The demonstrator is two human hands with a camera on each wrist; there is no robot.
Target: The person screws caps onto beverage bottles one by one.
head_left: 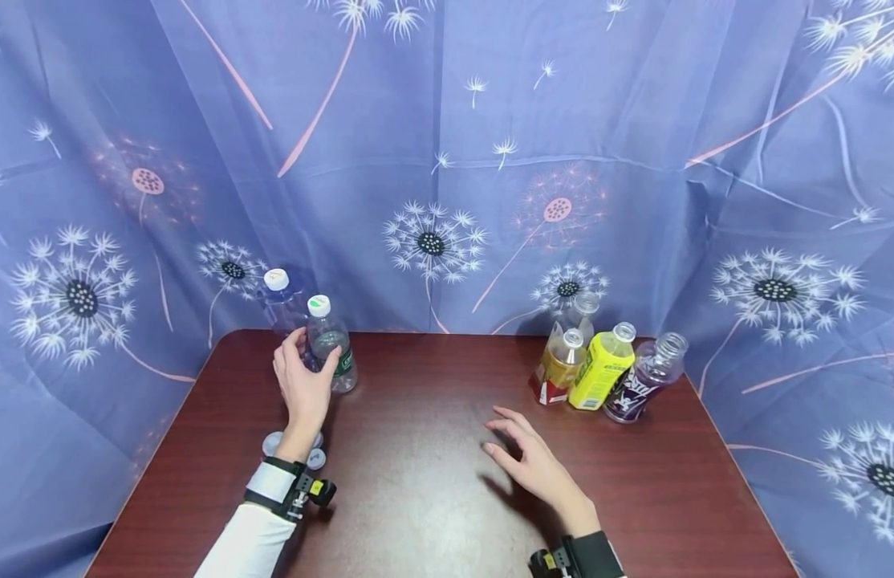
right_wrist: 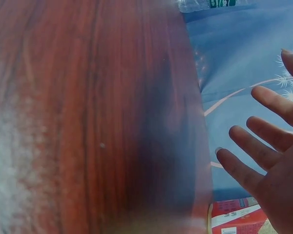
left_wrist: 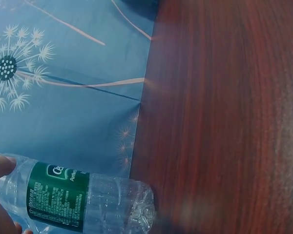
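In the head view my left hand is around a clear plastic bottle with a white cap and a green label. Thumb and fingers lie on opposite sides of it. The left wrist view shows the label of this bottle and fingertips on its upper part. Just behind and left stands another clear bottle with a white cap, partly hidden by the hand. My right hand hovers above the table, fingers spread and relaxed, touching nothing. The right wrist view also shows the spread right hand.
Several capless bottles group at the back right: a clear one, an amber one with a red label, a yellow one and a purple one. Loose caps lie by my left wrist. A blue curtain hangs behind the brown table.
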